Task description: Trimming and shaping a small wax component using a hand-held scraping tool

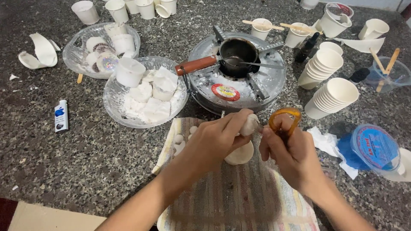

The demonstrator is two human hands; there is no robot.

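My left hand (216, 139) grips a small white lump of wax (249, 124) between its fingertips, over a striped cloth (239, 192). My right hand (291, 149) holds scissors with orange handles (286, 117), thumb through a loop, their tip against the lump. Under the hands a round white wax piece (240, 155) lies on the cloth, with small white bits (180, 139) to its left.
A small dark pot with a red handle (233, 53) sits on a round metal stove (239, 81). Two glass bowls (113, 96) (70, 51) hold white wax chunks and cups. Stacked paper cups (329, 96) lie right. A lighter (61, 115) lies left, a blue-lidded tub (374, 147) right.
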